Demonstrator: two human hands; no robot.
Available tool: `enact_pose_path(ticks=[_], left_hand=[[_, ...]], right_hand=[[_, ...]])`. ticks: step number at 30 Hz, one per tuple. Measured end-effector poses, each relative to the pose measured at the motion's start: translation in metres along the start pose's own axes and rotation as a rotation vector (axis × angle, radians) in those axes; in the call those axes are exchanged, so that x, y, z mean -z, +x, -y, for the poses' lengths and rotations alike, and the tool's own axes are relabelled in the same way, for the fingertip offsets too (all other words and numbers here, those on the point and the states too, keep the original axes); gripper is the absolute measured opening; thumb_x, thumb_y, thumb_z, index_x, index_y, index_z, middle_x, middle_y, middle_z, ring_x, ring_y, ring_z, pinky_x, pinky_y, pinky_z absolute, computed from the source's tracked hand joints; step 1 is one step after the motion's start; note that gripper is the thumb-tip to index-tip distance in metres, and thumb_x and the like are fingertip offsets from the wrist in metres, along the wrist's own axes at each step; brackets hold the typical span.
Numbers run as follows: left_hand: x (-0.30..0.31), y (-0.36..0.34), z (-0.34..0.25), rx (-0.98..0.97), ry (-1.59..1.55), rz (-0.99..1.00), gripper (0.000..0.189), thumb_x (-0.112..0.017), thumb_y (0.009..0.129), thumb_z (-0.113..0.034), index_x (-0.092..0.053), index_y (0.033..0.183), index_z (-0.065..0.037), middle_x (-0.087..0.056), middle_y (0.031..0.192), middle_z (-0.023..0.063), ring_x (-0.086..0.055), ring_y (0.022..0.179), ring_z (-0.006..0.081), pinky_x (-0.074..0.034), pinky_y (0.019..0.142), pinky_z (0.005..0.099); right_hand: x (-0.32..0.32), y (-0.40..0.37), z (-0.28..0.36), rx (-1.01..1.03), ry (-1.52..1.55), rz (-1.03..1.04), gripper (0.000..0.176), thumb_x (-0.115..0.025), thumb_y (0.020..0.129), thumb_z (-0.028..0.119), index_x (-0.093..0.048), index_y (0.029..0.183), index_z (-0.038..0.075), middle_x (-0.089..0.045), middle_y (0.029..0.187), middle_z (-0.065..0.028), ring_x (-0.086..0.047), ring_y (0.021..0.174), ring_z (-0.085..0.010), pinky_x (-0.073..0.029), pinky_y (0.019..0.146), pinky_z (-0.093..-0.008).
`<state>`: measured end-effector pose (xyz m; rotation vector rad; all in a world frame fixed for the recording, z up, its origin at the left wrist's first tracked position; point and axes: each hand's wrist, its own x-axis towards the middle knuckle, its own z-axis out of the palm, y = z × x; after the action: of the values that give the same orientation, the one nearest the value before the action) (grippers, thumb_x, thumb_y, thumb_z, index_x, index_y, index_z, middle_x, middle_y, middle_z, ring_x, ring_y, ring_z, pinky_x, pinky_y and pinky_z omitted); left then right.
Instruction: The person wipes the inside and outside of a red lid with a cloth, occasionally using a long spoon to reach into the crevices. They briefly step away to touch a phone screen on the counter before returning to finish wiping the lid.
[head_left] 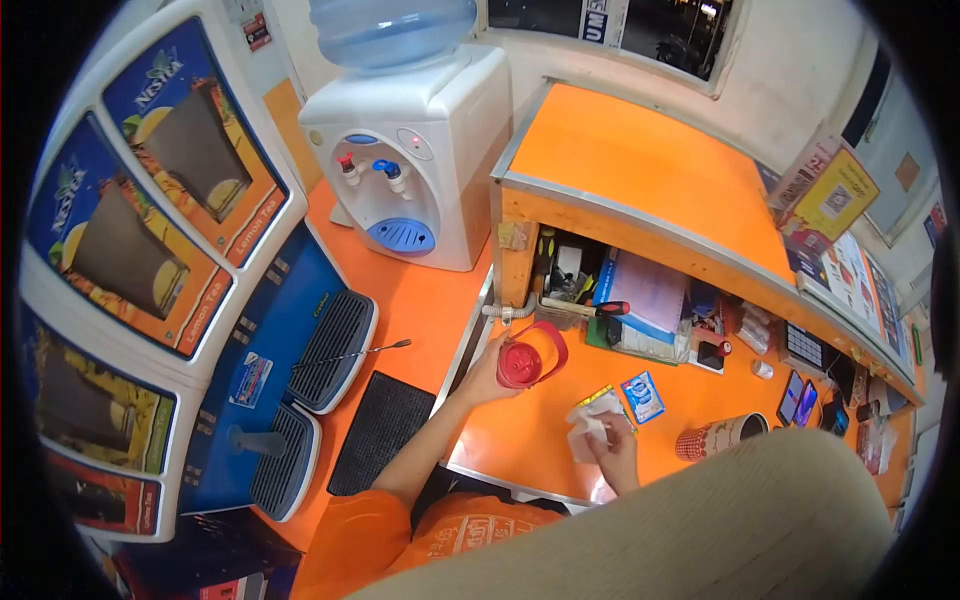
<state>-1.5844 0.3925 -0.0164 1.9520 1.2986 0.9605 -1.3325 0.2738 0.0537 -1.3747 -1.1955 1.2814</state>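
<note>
My left hand [485,374] grips the side of a red lidded container [519,364] with a red loop handle, held over the orange counter [520,455]. My right hand [615,455] pinches a crumpled white tissue or wipe [585,438], to the right of the container. Just beyond those fingers lies a yellow-edged packet [597,396], partly covered by the white sheet. Beside it is a blue and white packet [643,397]. A large bare limb [690,520] fills the lower right foreground and hides my right forearm.
A red patterned tub [715,438] and phones [795,399] stand to the right. Papers [645,290] and a red-and-black-handled tool [610,309] lie under the orange shelf [640,165]. Left are a drink dispenser [250,330], black mat [383,432], long spoon [370,352] and water dispenser [465,150].
</note>
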Motion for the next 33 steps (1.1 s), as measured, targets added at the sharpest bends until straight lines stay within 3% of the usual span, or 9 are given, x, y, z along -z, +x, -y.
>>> enact_pose_path(ticks=[1,3,7,12,16,21,28,30,33], left_hand=[[0.002,-0.002,-0.003,-0.009,-0.013,-0.052,0.109,-0.085,0.051,-0.031,-0.022,0.133,0.001,-0.040,0.126,0.0232,-0.044,0.114,0.0357,-0.036,0.098,0.0411],[0.009,-0.007,-0.018,0.003,-0.032,-0.073,0.108,-0.085,0.051,-0.030,-0.022,0.133,0.000,-0.039,0.126,0.0228,-0.044,0.114,0.0353,-0.037,0.097,0.0414],[0.027,-0.013,-0.038,-0.007,-0.027,-0.141,0.109,-0.086,0.050,-0.028,-0.020,0.133,-0.003,-0.037,0.126,0.0211,-0.043,0.116,0.0337,-0.039,0.095,0.0411],[0.046,-0.014,-0.056,0.003,-0.111,-0.196,0.110,-0.087,0.051,-0.023,-0.018,0.134,-0.003,-0.037,0.125,0.0184,-0.044,0.115,0.0303,-0.040,0.095,0.0393],[0.055,-0.012,-0.061,-0.050,-0.280,-0.192,0.111,-0.087,0.050,-0.023,-0.018,0.134,-0.003,-0.037,0.126,0.0186,-0.044,0.116,0.0298,-0.039,0.095,0.0394],[0.068,-0.007,-0.071,-0.107,-0.223,-0.155,0.110,-0.086,0.051,-0.024,-0.018,0.134,-0.002,-0.034,0.128,0.0199,-0.042,0.117,0.0309,-0.038,0.096,0.0395],[0.085,-0.004,-0.097,-0.127,-0.159,-0.112,0.107,-0.085,0.052,-0.022,-0.020,0.135,-0.004,-0.036,0.120,0.0192,-0.042,0.113,0.0342,-0.038,0.095,0.0409],[0.087,-0.005,-0.104,-0.131,-0.166,-0.100,0.106,-0.084,0.052,-0.020,-0.020,0.135,-0.005,-0.036,0.118,0.0193,-0.041,0.113,0.0353,-0.038,0.095,0.0415],[0.090,-0.007,-0.114,-0.176,-0.084,-0.015,0.103,-0.082,0.052,-0.017,-0.022,0.134,-0.004,-0.035,0.118,0.0194,-0.039,0.113,0.0366,-0.038,0.094,0.0423]], right_hand=[[0.001,0.007,0.003,-0.016,0.002,0.003,0.029,-0.058,0.076,-0.006,-0.055,0.103,0.001,-0.052,0.106,-0.0085,-0.057,0.099,-0.0223,-0.048,0.083,-0.0306],[0.002,0.019,0.008,0.240,-0.176,-0.072,0.028,-0.059,0.074,-0.006,-0.057,0.101,0.000,-0.052,0.104,-0.0099,-0.055,0.100,-0.0222,-0.046,0.084,-0.0299],[-0.003,0.026,0.047,0.333,-0.292,-0.186,0.026,-0.061,0.072,-0.004,-0.058,0.097,-0.001,-0.054,0.102,-0.0126,-0.054,0.099,-0.0248,-0.042,0.087,-0.0320],[-0.016,0.029,0.096,0.526,-0.426,-0.274,0.020,-0.061,0.074,0.004,-0.059,0.093,0.000,-0.056,0.096,-0.0146,-0.054,0.089,-0.0279,-0.041,0.080,-0.0355],[-0.031,0.027,0.125,0.619,-0.487,-0.290,0.021,-0.062,0.072,0.001,-0.060,0.093,0.000,-0.056,0.096,-0.0147,-0.055,0.087,-0.0279,-0.043,0.077,-0.0349],[-0.053,0.032,0.152,0.784,-0.519,-0.202,0.026,-0.063,0.067,-0.006,-0.060,0.092,0.001,-0.056,0.093,-0.0151,-0.058,0.080,-0.0283,-0.047,0.067,-0.0327],[-0.082,0.044,0.149,0.783,-0.640,-0.111,0.028,-0.066,0.068,-0.004,-0.060,0.094,0.003,-0.057,0.093,-0.0129,-0.059,0.079,-0.0279,-0.050,0.067,-0.0340],[-0.091,0.050,0.138,0.867,-0.688,0.049,0.026,-0.064,0.068,-0.001,-0.059,0.094,0.003,-0.057,0.094,-0.0108,-0.059,0.083,-0.0268,-0.050,0.069,-0.0341],[-0.104,0.063,0.123,0.944,-0.833,0.105,0.025,-0.060,0.069,0.004,-0.059,0.093,0.002,-0.056,0.096,-0.0093,-0.057,0.086,-0.0260,-0.050,0.070,-0.0340]])
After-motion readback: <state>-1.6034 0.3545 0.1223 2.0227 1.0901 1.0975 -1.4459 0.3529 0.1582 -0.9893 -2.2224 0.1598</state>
